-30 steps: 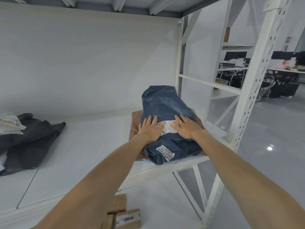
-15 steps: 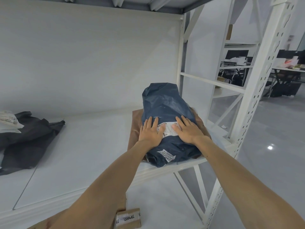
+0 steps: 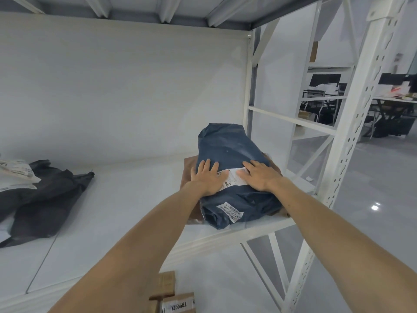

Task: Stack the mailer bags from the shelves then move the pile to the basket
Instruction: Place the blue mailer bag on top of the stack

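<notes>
Across the middle of the frame runs the white metal shelf board point(image 3: 126, 199), closed at the right by a perforated white upright point(image 3: 352, 132). At the left edge a heap of black plastic mailer bags point(image 3: 45, 199) lies with a white labelled mailer bag point(image 3: 15, 175) on top, well apart from the work. Right of centre, near the shelf's front corner, the bulging dark blue plastic mailer bag point(image 3: 228, 145) lies on a flat brown mailer bag point(image 3: 188, 168), whose edge shows at its left. Both hands rest flat on the blue bag's near half, fingers straight and spread, gripping nothing: the left hand point(image 3: 206, 178) toward its left flank, the right hand point(image 3: 259, 177) toward its right, with a white shipping label point(image 3: 232, 177) between and partly under them. No basket is in view.

The step looks like settling this pair into a pile. Even downward pressure from both palms should push air out and seat the soft bag squarely. Slick plastic may slide, so the press should go straight down, away from the shelf edge, before the other bags are fetched.
</notes>
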